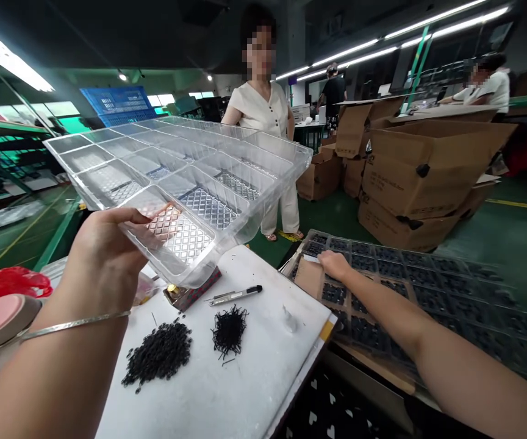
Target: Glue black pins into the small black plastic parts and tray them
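My left hand grips the near edge of a clear plastic compartment tray, thumb on top, and holds it tilted above the white table. No parts show in the tray's compartments. Over to the right, my right hand is closed at the far left of some filled trays, beside a piece of brown cardboard. A small whitish piece shows at its fingertips; what it grips I cannot make out. Small black parts fill those trays.
On the table are a pile of small black rings, a pile of thin black pieces, a utility knife and a small white bottle. A person stands ahead. Cardboard boxes are stacked at right.
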A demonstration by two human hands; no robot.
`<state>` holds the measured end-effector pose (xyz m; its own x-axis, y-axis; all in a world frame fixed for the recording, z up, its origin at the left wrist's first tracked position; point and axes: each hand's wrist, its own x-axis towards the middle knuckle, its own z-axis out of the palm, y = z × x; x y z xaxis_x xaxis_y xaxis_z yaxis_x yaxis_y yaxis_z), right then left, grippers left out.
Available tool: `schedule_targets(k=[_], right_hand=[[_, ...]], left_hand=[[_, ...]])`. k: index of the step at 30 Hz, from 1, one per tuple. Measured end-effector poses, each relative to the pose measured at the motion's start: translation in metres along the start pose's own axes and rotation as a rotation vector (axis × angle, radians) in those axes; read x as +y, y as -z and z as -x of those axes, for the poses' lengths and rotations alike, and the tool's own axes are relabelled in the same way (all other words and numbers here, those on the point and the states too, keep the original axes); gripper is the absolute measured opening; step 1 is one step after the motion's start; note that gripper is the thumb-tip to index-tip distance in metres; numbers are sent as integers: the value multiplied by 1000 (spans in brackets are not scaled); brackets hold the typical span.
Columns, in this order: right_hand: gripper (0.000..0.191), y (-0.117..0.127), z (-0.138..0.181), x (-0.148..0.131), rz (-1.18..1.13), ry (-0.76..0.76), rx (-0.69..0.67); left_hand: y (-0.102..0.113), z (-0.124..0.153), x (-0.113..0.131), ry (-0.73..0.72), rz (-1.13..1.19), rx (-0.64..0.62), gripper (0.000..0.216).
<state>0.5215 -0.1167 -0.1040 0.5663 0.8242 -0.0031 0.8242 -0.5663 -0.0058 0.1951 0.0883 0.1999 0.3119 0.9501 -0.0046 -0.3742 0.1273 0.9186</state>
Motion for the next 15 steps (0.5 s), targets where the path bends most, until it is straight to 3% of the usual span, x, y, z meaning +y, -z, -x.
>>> schedule_targets(k=[3,15], right_hand=[[29,-11,-2,-8,68,3,-60],[31,-23,-11,-29,157,-60,-166]], left_hand=[[-1,1,-2,-19,-132,-77,21],[-15,14,-6,-18,-117,-57,26]])
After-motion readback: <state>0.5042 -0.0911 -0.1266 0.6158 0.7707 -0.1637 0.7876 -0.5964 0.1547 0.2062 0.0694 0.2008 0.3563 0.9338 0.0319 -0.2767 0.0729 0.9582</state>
